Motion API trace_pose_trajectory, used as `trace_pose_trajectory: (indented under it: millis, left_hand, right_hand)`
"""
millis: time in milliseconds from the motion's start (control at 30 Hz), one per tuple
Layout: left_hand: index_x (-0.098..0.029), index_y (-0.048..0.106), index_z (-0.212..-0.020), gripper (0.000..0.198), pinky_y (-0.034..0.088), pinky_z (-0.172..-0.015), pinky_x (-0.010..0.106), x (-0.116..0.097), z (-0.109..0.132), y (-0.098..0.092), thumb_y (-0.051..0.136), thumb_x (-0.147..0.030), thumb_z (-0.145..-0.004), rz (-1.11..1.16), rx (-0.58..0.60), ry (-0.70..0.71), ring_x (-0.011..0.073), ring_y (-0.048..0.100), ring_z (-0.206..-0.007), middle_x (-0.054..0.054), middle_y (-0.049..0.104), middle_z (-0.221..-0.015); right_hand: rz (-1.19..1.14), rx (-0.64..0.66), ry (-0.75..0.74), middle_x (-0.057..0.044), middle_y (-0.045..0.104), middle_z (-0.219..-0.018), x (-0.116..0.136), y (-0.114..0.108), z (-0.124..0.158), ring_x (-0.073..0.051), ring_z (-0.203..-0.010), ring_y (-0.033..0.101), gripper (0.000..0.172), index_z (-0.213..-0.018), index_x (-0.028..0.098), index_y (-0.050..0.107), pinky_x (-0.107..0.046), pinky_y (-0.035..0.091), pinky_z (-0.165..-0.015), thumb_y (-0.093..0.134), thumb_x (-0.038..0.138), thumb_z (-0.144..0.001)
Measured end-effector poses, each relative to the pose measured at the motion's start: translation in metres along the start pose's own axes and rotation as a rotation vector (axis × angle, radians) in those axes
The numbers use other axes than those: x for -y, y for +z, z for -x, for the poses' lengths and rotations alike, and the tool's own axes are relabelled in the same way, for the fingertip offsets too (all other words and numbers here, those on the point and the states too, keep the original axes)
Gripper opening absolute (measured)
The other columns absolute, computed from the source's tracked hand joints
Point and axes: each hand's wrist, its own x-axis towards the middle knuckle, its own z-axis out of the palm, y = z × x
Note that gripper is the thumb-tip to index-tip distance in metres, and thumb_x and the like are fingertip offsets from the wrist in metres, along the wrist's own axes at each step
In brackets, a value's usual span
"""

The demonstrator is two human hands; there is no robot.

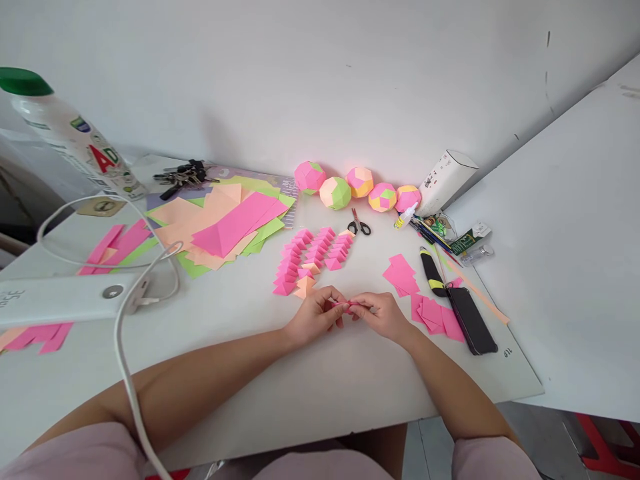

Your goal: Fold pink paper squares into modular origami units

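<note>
**One pink slip, two pinches: a fold in hand**

The left hand and the right hand meet over the table, fingertips almost together. Each pinches the same slip of pink paper between thumb and forefinger. The slip sits between the hands, just on the person's side of the rows of folded pieces. Fingers cover most of it, so its creases cannot be counted.

The step looks like creasing. The folded pieces are peaked and packed in three rows, mostly pink with a few peach ones. Flat slips lie in two loose groups to the right, the nearer one beside the phone.

The next move seems to call for fine fingertip work: line up the paper's edges, hold one end firmly with one hand, and press along the crease with the other thumb. A loose pinch could let the fold drift off line.

No cutting seems called for here; the scissors lie beyond the rows, blades pointing toward the balls along the wall.
</note>
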Motion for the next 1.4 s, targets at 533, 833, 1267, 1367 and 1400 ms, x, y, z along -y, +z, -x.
trace_pose_trajectory:
  millis: [533,833,1267,1367,1400]
  left_hand:
    - [-0.016,0.049,-0.076,0.026,0.040,-0.041,0.018,0.001,0.001,0.002,0.052,-0.041,-0.083,0.060,0.030,0.073,0.0114,0.061,-0.061,0.002,0.058,-0.077]
    - [-0.018,0.038,-0.063,0.036,0.036,-0.040,0.019,-0.002,0.001,0.002,0.054,-0.044,-0.081,0.042,-0.062,0.023,0.0084,0.053,-0.045,-0.003,0.053,-0.057]
    - [-0.017,0.049,-0.064,0.044,0.038,-0.048,0.021,-0.010,-0.001,0.000,0.039,-0.053,-0.085,0.050,0.010,-0.064,0.0087,0.047,-0.047,-0.002,0.052,-0.052]
    - [-0.017,0.047,-0.061,0.045,0.035,-0.045,0.021,-0.008,-0.002,-0.001,0.041,-0.054,-0.085,0.060,0.002,-0.068,0.0083,0.045,-0.045,-0.003,0.050,-0.048]
    - [-0.017,0.047,-0.060,0.045,0.035,-0.045,0.021,-0.007,-0.002,-0.001,0.041,-0.054,-0.084,0.056,-0.003,-0.068,0.0084,0.045,-0.044,-0.003,0.050,-0.047]
  right_hand:
    - [-0.038,-0.004,0.042,-0.003,0.067,-0.068,0.006,0.001,0.000,-0.014,-0.061,0.065,0.015,-0.078,0.016,0.064,-0.024,0.052,-0.056,0.055,0.027,-0.083]
    - [0.097,-0.201,-0.137,-0.004,0.067,-0.067,0.010,0.001,0.001,-0.014,-0.060,0.064,0.013,-0.075,0.017,0.061,-0.023,0.050,-0.049,0.053,0.023,-0.084]
    - [0.468,-0.216,-0.720,-0.012,0.065,-0.110,-0.001,0.003,-0.003,-0.020,-0.102,0.062,0.023,-0.105,0.017,0.060,-0.034,0.058,-0.082,0.053,0.009,-0.084]
    - [0.405,-0.214,-0.659,-0.011,0.065,-0.111,-0.001,0.001,-0.003,-0.020,-0.100,0.063,0.022,-0.106,0.018,0.060,-0.033,0.057,-0.084,0.054,0.013,-0.085]
    - [0.389,-0.212,-0.632,-0.010,0.065,-0.111,-0.001,0.000,-0.003,-0.020,-0.099,0.064,0.021,-0.105,0.020,0.060,-0.033,0.057,-0.084,0.054,0.014,-0.085]
